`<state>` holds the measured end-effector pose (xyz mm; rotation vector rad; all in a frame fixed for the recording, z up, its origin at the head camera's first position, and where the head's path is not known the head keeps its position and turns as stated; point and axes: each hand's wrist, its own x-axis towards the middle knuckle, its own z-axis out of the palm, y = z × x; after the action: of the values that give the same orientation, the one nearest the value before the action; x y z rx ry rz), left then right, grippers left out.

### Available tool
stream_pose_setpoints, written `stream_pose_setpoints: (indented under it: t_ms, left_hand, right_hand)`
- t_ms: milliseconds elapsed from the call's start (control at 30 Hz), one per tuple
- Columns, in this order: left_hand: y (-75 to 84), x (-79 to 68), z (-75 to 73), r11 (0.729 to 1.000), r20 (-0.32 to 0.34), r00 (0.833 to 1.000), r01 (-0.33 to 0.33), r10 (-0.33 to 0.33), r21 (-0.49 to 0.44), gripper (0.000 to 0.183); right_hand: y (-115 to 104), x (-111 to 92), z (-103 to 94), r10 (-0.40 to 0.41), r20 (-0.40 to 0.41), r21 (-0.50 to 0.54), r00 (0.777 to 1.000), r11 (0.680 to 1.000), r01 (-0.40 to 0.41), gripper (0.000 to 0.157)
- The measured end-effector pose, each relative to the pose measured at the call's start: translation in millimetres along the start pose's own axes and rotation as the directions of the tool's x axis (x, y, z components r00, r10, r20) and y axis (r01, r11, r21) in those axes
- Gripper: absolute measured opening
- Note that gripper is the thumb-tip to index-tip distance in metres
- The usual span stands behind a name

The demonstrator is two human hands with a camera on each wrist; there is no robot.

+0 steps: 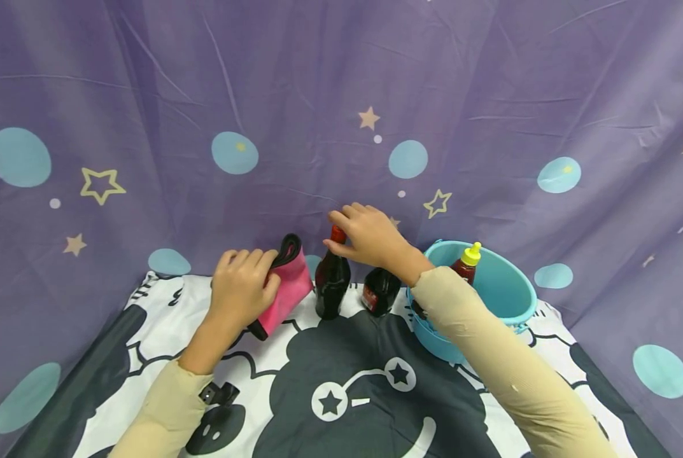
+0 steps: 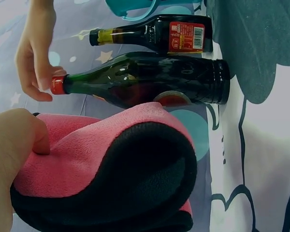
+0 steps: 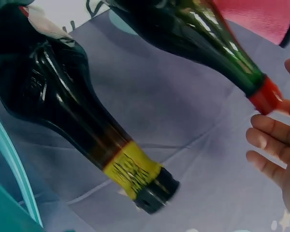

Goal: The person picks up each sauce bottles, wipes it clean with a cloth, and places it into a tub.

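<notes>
My left hand (image 1: 240,286) grips a folded pink cloth with black edging (image 1: 286,289), raised above the patterned sheet. In the left wrist view the cloth (image 2: 82,150) bulges into a loop that shows its dark inner side. My right hand (image 1: 370,235) is at the red cap of a tall dark green bottle (image 1: 332,286), which stands upright. In the right wrist view, one fingertip (image 3: 287,107) meets the red cap (image 3: 266,96), while the thumb stays apart from it. Beside that bottle stands a shorter dark sauce bottle (image 1: 380,292), its yellow neck band (image 3: 133,169) visible in the right wrist view.
A light blue bucket (image 1: 510,299) stands at the right, partly behind the right forearm. Inside it is a brown bottle with a yellow nozzle cap (image 1: 471,254). A purple curtain (image 1: 318,95) hangs behind the black-and-white sheet (image 1: 295,407).
</notes>
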<state>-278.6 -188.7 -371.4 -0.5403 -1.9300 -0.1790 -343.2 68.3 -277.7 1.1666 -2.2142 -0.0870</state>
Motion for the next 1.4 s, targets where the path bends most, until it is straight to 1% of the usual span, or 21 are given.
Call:
stream_pose_setpoints:
  t_ms: [200, 400, 567, 767, 1000, 1100, 1233, 1400]
  left_hand:
    - [1.4, -2.5, 2.1, 1.0, 0.021, 1.0, -0.005, 0.005, 0.0, 0.028]
    - [2.9, -4.5, 3.6, 1.0, 0.038, 0.999, -0.012, 0.012, 0.001, 0.028]
    - [3.3, -4.6, 4.1, 1.0, 0.048, 0.999, -0.017, 0.017, -0.002, 0.028]
    - [2.7, -4.3, 4.4, 1.0, 0.056, 0.998, -0.021, 0.021, 0.0, 0.028]
    - [2.4, -2.7, 4.3, 1.0, 0.063, 0.998, -0.017, 0.017, -0.01, 0.03]
    - [2.7, -2.3, 4.4, 1.0, 0.071, 0.997, -0.015, 0.016, -0.011, 0.03]
    - [2.8, -2.8, 5.4, 1.0, 0.076, 0.997, -0.014, 0.014, -0.01, 0.031]
    - [0.9, -4.9, 5.4, 1.0, 0.082, 0.997, -0.013, 0.013, -0.004, 0.031]
  right_hand:
    - [-3, -1, 20.3, 0.021, -0.001, -0.081, 1.0, 0.997, -0.021, 0.039]
    - [-4, -2, 29.6, 0.016, -0.04, -0.129, 0.999, 0.991, -0.021, 0.033]
    - [-3, -1, 34.1, 0.011, -0.062, -0.126, 0.998, 0.992, -0.019, 0.032]
    - [0, 2, 38.6, 0.001, -0.083, -0.088, 0.997, 0.996, -0.009, 0.027]
    - [1, 4, 38.9, -0.009, -0.095, -0.034, 0.995, 0.999, 0.006, 0.026]
    - [1, 4, 38.2, -0.009, -0.116, -0.019, 0.993, 1.0, 0.007, 0.026]
    - [2, 4, 34.6, -0.019, -0.159, -0.017, 0.987, 1.0, 0.017, 0.027]
    - [4, 8, 20.9, -0.04, -0.226, -0.032, 0.973, 0.999, 0.033, 0.029]
